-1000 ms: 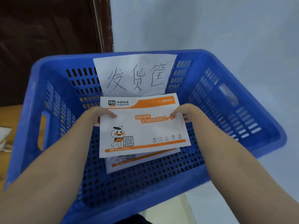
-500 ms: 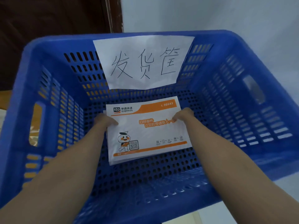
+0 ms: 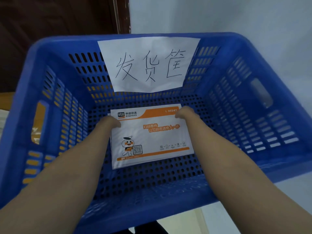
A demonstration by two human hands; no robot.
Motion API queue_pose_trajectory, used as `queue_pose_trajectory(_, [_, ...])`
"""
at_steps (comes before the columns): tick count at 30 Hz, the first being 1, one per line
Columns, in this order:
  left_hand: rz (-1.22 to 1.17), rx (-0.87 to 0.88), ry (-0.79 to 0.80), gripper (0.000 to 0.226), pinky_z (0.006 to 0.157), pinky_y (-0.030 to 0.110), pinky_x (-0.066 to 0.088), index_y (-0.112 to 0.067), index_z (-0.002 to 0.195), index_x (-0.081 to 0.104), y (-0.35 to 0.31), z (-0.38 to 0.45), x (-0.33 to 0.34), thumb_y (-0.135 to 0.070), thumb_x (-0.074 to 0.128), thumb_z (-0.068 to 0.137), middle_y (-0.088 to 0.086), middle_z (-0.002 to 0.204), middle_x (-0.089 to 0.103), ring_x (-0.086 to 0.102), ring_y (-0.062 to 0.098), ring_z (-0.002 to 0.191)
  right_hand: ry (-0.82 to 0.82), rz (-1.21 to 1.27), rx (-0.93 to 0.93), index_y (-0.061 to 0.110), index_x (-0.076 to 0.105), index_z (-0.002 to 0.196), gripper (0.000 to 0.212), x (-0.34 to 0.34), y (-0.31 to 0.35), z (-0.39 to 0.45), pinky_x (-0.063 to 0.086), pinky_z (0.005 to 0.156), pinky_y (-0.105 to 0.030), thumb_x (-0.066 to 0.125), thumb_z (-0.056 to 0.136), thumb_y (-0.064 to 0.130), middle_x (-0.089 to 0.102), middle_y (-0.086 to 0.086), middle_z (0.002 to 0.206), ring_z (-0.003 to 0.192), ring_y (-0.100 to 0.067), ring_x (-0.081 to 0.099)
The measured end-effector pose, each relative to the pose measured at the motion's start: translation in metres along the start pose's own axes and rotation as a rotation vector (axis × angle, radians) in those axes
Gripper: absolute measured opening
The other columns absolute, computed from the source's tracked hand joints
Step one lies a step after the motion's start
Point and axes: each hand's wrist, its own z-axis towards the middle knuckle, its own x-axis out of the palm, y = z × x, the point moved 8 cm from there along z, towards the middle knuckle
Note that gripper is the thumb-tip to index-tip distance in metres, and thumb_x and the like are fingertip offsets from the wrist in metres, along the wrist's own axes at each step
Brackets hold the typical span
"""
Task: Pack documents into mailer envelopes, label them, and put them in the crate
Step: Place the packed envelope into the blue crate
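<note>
Mailer envelope (image 3: 152,135): flat on crate (image 3: 50,115) floor, atop another. Left hand (image 3: 109,122) and right hand (image 3: 183,112) pinch its upper corners. Advice: square edges, release both together.

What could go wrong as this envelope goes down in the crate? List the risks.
1. The envelope lies slightly askew on another envelope's edge beneath; letting go unevenly could leave the stack crooked.
2. Both hands, left and right, pinch the upper corners; pulling back carelessly might drag or crease it.
3. The paper sign hangs loosely on the blue crate wall, so lifting arms could knock it off.
</note>
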Motion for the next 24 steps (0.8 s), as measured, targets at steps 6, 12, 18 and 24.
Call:
queue_pose_trajectory(6, [-0.110, 0.018, 0.139, 0.044, 0.099, 0.040, 0.048, 0.009, 0.103, 0.060, -0.029, -0.055, -0.033, -0.033, 0.047, 0.099, 0.021, 0.100, 0.066, 0.063, 0.031, 0.092, 0.108, -0.083, -0.239, -0.004, 0.058, 0.118, 0.036, -0.037, 0.078, -0.077, 0.051, 0.093, -0.041, 0.041, 0.100, 0.022, 0.066, -0.018, 0.112, 0.104, -0.030, 0.064])
queue_pose_trajectory(12, [-0.147, 0.145, 0.184, 0.052, 0.092, 0.033, 0.046, 0.010, 0.125, 0.052, -0.031, -0.133, -0.089, -0.034, 0.034, 0.104, 0.025, 0.127, 0.057, 0.055, 0.033, 0.121, 0.144, -0.069, -0.462, -0.004, 0.050, 0.130, 0.046, -0.033, 0.142, -0.160, 0.042, 0.106, -0.041, 0.042, 0.101, 0.030, 0.056, -0.018, 0.131, 0.119, -0.029, 0.056])
queue_pose_trajectory(18, [-0.487, 0.415, -0.197, 0.044, 0.091, 0.031, 0.051, 0.004, 0.112, 0.062, 0.015, -0.192, -0.155, -0.033, 0.041, 0.101, 0.021, 0.114, 0.065, 0.064, 0.026, 0.100, -0.068, -0.105, -0.721, 0.001, 0.059, 0.117, 0.039, -0.012, 0.178, -0.223, 0.046, 0.101, -0.042, 0.049, 0.097, 0.032, 0.064, -0.014, 0.119, 0.109, -0.027, 0.061])
queue_pose_trajectory(24, [-0.797, 0.572, -0.418, 0.034, 0.088, 0.031, 0.055, -0.006, 0.101, 0.069, 0.133, -0.254, -0.189, -0.033, 0.047, 0.099, 0.009, 0.098, 0.073, 0.070, 0.017, 0.094, -0.134, 0.182, -0.973, -0.012, 0.054, 0.119, 0.050, 0.044, 0.226, -0.309, 0.041, 0.101, -0.052, 0.054, 0.093, 0.032, 0.054, -0.030, 0.122, 0.112, -0.040, 0.054])
